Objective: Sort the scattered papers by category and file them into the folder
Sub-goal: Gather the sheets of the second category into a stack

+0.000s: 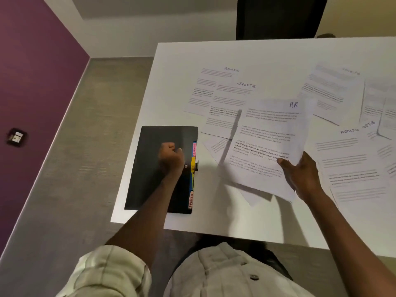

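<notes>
Room: purple wall (32, 86) on the left, grey carpeted floor (85, 146), a small black device (16, 137) lying on the floor near that wall, and a dark door or panel (280, 17) behind the table.
Surface: white table (192, 61), seen from above and at an angle; its near left corner juts over the floor.
Folder: black folder (150, 168) lies closed and flat at the table's near left corner, with coloured index tabs (193, 166) — pink, yellow, blue, green, and a pink one at the bottom lettered SPORTS — sticking out along its right edge.
Left hand: left hand (171, 156) rests on the folder's cover near the tabs, fingers curled into a loose fist; whether it pinches anything I cannot tell, as it is blurred.
Right hand: right hand (302, 174) grips a small sheaf of papers by the lower right corner, thumb on top, fingers underneath.
Held papers: HR sheet (270, 136) is on top of the sheaf, lifted off the table and tilted, just right of the folder.
Scattered papers: ADMIN sheet (205, 86) and SPORTS sheet (229, 99) overlap at the far middle; another ADMIN sheet (353, 159) lies at the right beside the held sheaf — further sheets (330, 91) lie overlapped toward the far right, their headings too faint to read.
Person: light striped shirt (214, 273) with buttons fills the bottom edge.
</notes>
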Action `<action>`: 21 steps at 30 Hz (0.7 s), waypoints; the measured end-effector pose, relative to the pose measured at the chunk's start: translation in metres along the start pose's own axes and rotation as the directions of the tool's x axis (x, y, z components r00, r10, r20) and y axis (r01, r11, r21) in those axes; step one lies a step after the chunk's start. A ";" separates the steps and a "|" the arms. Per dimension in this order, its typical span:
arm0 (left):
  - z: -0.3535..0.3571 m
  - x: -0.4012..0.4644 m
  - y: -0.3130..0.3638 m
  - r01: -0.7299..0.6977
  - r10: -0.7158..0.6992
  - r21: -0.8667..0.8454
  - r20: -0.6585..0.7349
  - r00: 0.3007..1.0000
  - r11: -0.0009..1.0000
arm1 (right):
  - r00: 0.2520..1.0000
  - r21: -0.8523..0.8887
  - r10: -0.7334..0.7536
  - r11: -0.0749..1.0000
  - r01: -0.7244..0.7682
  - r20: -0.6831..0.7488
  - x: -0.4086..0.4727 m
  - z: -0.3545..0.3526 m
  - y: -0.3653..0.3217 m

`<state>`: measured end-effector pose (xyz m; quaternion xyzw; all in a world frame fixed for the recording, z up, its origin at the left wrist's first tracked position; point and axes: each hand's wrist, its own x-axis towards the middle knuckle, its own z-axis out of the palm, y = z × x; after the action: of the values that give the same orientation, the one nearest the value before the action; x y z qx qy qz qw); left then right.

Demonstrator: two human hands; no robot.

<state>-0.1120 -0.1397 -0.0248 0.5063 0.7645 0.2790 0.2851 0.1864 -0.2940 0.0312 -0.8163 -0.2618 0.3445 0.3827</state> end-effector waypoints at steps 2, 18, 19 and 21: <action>0.005 0.011 -0.002 -0.046 0.037 0.189 0.052 0.998 0.981 | 0.998 0.024 0.038 0.999 -0.037 -0.044 -0.005 0.005 0.002; 0.055 0.022 -0.005 -0.166 0.021 0.605 0.239 0.971 0.779 | 0.998 0.070 0.048 0.997 -0.045 -0.033 0.010 0.025 -0.012; 0.056 0.023 -0.003 -0.173 0.022 0.613 0.246 0.969 0.771 | 0.999 0.070 0.042 0.997 -0.041 -0.026 0.013 0.024 -0.013; 0.056 0.025 0.001 -0.203 0.041 0.623 0.264 0.964 0.755 | 0.999 0.068 0.030 0.997 -0.029 -0.015 0.017 0.022 -0.016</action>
<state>-0.0790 -0.1087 -0.0661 0.6517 0.7395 -0.0443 0.1625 0.1780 -0.2638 0.0276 -0.8093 -0.2347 0.3521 0.4073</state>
